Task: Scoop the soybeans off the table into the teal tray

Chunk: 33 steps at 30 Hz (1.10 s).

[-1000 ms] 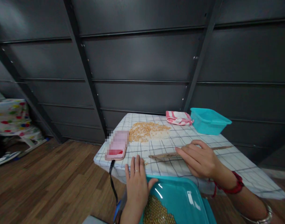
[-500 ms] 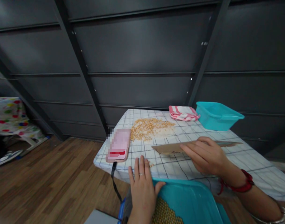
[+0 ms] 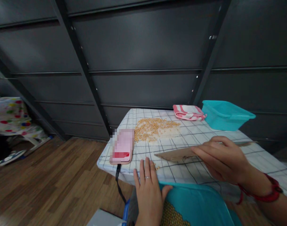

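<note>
My right hand [image 3: 223,160] grips a strip of brown cardboard [image 3: 178,153], its long edge on or just above the checked tablecloth. My left hand [image 3: 149,188] lies at the near table edge, fingers stretched out and thumb by the rim of a large teal tub [image 3: 195,201]. Inside that tub, partly hidden by the left hand, are yellowish beans [image 3: 173,216]. Soybean-like yellow beans [image 3: 150,127] are spread in a patch further back on the cloth, with paler dust to their right. A few loose beans [image 3: 157,168] lie beside my left fingertips.
A pink phone [image 3: 124,142] with a black strap lies at the table's left edge. Behind stand a folded pink-and-white towel [image 3: 189,112] and a smaller teal bin [image 3: 226,116]. A dark panelled wall [image 3: 143,56] closes off the back.
The view has shifted slightly, so the table things appear further right. My right hand and the cardboard have moved a little rightward in view. The left hand stays at the table edge.
</note>
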Available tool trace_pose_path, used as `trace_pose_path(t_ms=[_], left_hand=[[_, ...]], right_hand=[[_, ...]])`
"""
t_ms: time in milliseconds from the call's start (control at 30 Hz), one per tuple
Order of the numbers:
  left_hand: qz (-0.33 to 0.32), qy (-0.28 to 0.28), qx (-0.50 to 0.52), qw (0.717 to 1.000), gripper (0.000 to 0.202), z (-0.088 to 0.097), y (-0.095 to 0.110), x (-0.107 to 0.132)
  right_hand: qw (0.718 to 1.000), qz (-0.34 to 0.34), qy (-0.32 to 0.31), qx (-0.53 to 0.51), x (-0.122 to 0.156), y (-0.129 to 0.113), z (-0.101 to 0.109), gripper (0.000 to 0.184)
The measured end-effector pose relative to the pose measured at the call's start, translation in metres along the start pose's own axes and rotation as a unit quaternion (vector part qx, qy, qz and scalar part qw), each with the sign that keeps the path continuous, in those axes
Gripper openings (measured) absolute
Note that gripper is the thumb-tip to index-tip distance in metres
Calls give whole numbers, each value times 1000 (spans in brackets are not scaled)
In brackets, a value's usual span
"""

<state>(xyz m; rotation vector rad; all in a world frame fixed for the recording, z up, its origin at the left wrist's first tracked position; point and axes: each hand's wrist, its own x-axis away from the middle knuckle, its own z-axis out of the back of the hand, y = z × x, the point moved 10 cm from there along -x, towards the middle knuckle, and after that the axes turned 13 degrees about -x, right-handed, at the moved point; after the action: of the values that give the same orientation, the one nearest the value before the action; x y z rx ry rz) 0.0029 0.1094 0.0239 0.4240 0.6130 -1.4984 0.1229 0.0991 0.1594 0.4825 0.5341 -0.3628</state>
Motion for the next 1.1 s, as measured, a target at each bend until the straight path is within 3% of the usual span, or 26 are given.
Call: trace_pose_path(t_ms=[133,467,767,933,1100], left_hand=[[2,-7,5,1000,82,-2,0,0],[8,-8,7,1000,83,-4,-2,-1],[7,-10,2,1000,83,-5,-2,-1],[10,3,-2,1000,83,-2,-3,-1],[6,14,-9,1000,80,3,-3,-2]], right_hand=[[1000,13,-11,-3,2,-7,-9,29],[997,-6,-8,80,-7,12,-25,24],[998,-1,29,47,-13,6,-2,24],[1000,-7,-20,22,-10,1,-19,29],[997,-2,-13,71,-14,8,-26,26]])
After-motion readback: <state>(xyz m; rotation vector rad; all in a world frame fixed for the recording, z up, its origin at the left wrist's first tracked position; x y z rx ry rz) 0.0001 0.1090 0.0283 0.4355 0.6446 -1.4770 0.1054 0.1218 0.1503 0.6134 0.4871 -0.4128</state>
